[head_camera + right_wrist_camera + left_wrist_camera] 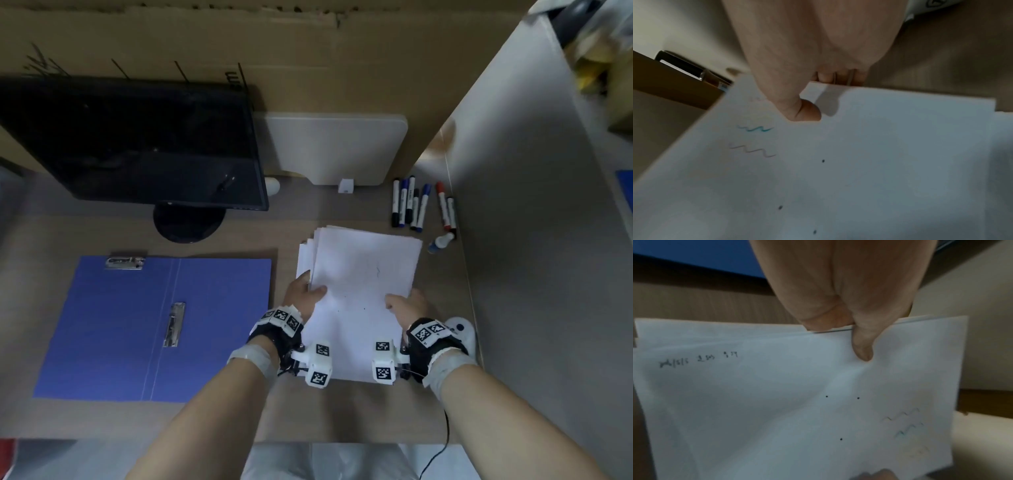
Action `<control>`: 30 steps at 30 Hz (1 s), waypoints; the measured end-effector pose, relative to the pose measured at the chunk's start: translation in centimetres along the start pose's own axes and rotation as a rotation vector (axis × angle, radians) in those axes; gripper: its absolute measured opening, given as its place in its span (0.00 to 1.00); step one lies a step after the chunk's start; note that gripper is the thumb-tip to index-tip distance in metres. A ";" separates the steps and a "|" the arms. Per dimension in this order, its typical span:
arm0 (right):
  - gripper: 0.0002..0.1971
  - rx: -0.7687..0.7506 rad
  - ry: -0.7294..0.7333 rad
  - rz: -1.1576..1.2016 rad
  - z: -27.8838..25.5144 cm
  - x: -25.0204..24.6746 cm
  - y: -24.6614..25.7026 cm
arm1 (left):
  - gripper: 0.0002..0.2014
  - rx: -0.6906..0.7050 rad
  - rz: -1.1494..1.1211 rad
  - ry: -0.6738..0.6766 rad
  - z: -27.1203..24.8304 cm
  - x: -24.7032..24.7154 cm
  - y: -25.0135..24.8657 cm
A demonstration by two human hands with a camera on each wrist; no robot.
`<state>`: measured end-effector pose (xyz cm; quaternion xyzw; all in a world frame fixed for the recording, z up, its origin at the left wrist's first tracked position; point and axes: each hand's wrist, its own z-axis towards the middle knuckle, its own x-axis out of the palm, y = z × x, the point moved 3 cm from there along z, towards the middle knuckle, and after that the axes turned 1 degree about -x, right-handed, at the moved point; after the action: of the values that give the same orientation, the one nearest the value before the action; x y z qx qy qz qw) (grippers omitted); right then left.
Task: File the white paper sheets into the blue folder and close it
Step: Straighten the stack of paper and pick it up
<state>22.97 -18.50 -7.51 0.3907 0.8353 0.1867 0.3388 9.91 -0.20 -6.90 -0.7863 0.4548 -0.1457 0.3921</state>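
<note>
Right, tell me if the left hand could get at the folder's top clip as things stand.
Probably not yet: the left hand grips the paper sheets. The path over the open blue folder to the clip looks free.

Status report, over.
Left hand and right hand grip paper stack by its edges. Blue folder open, left of stack. Path clear.

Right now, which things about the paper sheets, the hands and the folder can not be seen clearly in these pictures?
- Sheet count: head view, white paper sheets overlap; only fanned edges show.
- Handwriting: left wrist view, too blurred to read.
- Left hand fingers: under the stack; only the thumb shows.
- Right hand fingers: mostly beneath the stack.
- Blue folder clips: too small to tell if open.
- Markers: labels too small.
</note>
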 end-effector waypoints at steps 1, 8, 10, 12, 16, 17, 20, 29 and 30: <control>0.19 -0.016 0.004 0.015 -0.3 -0.3 0.7 | 0.10 0.004 -0.012 0.013 -0.5 -0.4 -0.7; 0.10 -0.206 0.017 0.148 -2.8 -1.2 6.5 | 0.12 0.011 -0.181 -0.235 -3.5 -3.2 -7.7; 0.11 -0.247 0.006 0.198 -3.5 -1.6 8.2 | 0.09 0.069 -0.187 -0.327 -4.3 -3.5 -8.9; 0.09 -0.278 0.034 0.236 -4.0 -1.7 9.1 | 0.10 0.125 -0.136 -0.358 -4.4 -3.8 -9.3; 0.11 -0.272 0.100 0.207 -3.7 -0.9 8.1 | 0.09 0.139 0.071 -0.278 -4.6 -3.2 -8.0; 0.11 -0.252 0.105 0.199 -3.5 -0.7 7.7 | 0.09 0.110 0.092 -0.260 -4.2 -3.1 -7.3; 0.10 -0.193 0.130 0.172 -2.6 -0.4 6.8 | 0.11 0.065 0.091 -0.247 -3.7 -2.9 -7.0; 0.09 -0.189 0.094 0.322 -2.7 0.4 6.8 | 0.06 0.045 -0.123 -0.218 -1.2 -2.2 -6.5; 0.09 -0.183 0.089 0.338 -2.9 0.4 6.5 | 0.08 0.031 -0.134 -0.229 -1.0 -2.4 -6.5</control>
<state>24.13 -14.25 -1.93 0.4843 0.7515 0.3333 0.2994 11.88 3.11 -1.07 -0.8202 0.3510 -0.0880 0.4431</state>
